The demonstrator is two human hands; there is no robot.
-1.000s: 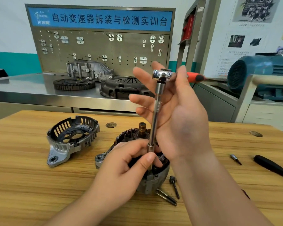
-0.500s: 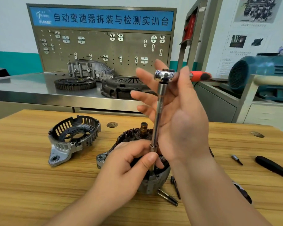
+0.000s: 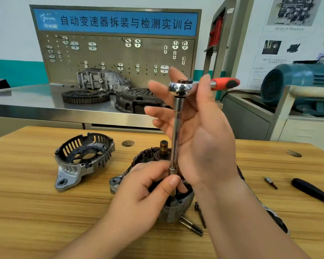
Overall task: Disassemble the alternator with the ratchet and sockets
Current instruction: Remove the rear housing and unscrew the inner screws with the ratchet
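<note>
The alternator body [image 3: 173,206] stands on the wooden table [image 3: 26,212], its copper-wound stator and shaft end [image 3: 164,146] pointing up. A long chrome extension bar [image 3: 176,131] rises upright from it to the ratchet head [image 3: 180,88], whose red handle [image 3: 225,83] points right. My left hand [image 3: 148,187] pinches the bar's lower end just above the alternator. My right hand [image 3: 200,131] is behind the bar with fingers spread, its thumb against the ratchet near the head. The socket at the bar's foot is hidden by my left hand.
A removed end cover [image 3: 82,157] lies left of the alternator. Long bolts [image 3: 192,224] lie at its front right. A small bit [image 3: 270,182] and a black handle [image 3: 312,191] lie at the right. A steel bench with clutch parts [image 3: 137,101] stands behind.
The ratchet's red handle has swung a little further right past my right thumb. Both hands and the bar otherwise hold their places.
</note>
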